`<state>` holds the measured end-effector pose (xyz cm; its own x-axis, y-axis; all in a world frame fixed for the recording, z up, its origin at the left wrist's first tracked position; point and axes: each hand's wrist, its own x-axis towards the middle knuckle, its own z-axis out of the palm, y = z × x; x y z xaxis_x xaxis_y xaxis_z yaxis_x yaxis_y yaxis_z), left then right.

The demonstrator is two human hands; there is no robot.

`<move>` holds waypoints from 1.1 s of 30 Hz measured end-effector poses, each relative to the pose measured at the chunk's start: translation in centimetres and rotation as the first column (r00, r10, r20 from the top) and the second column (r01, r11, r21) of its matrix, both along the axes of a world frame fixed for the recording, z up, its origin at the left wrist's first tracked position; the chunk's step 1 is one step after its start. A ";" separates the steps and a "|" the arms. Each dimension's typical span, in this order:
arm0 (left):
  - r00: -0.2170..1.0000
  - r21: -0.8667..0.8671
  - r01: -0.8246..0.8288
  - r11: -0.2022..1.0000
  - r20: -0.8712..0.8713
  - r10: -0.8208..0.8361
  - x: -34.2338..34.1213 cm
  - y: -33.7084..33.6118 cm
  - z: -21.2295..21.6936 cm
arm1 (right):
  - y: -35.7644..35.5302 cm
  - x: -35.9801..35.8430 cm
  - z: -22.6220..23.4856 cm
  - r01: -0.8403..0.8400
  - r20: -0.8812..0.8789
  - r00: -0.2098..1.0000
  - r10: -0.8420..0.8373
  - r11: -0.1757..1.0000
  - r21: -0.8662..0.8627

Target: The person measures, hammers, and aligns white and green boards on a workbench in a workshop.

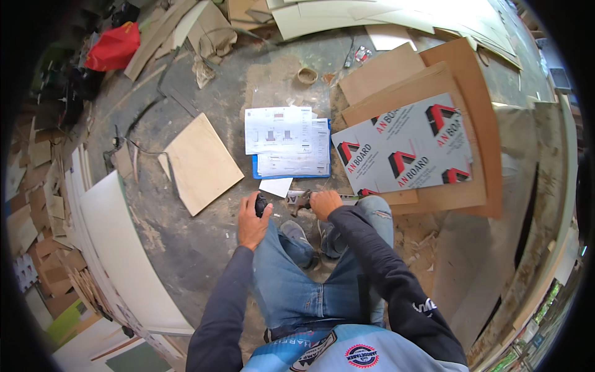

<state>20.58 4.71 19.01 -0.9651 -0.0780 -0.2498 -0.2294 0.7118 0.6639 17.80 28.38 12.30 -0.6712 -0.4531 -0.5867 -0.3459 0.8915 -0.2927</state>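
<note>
I am crouched over a dusty concrete floor. My left hand [253, 220] is closed around a small black object [261, 204] just in front of my knees. My right hand [325, 203] grips a tape measure [297, 199] whose yellow blade [348, 197] runs to the right along the edge of a grey laminate sheet [406, 146] with red and black printing. A little ahead of both hands lies a stack of white printed drawings [279, 129] on a blue folder [291, 175], with a loose white slip of paper [275, 186] below them.
A pale plywood square [201, 162] lies to the left. Brown boards [458, 74] sit under and behind the grey sheet. A roll of tape [307, 75] lies farther ahead. White panels [124, 248] and wood offcuts line the left side; a red bag [114, 46] lies far left.
</note>
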 end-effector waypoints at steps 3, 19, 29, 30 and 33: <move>0.992 -0.057 -0.110 0.992 0.051 0.113 3.5 0.0 3.0 | 2.6 4.2 9.4 0.031 0.003 1.000 -0.031 0.998 -0.062; 0.651 0.085 0.495 0.865 0.623 -0.433 13.4 -1.8 22.4 | 15.8 30.2 40.0 0.965 -0.060 0.082 -0.995 0.095 -0.243; 0.848 0.346 -0.191 0.919 0.530 -0.023 8.1 3.8 23.5 | 22.8 34.0 43.3 0.872 0.078 -0.109 -0.991 -0.133 -0.471; 0.837 0.341 -0.172 0.924 0.545 -0.046 7.5 5.8 23.5 | 24.4 34.2 44.4 0.862 0.034 -0.124 -0.992 -0.124 -0.492; 0.803 0.397 -0.098 0.913 0.574 -0.163 6.9 14.9 25.5 | 29.3 37.2 45.2 0.814 -0.072 -0.200 -0.977 -0.124 -0.567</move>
<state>27.47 19.62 44.49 -0.6202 0.1799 -0.7635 -0.6442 0.4386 0.6266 55.00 57.64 57.45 -0.5548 0.8132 -0.1757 0.6350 0.2775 -0.7210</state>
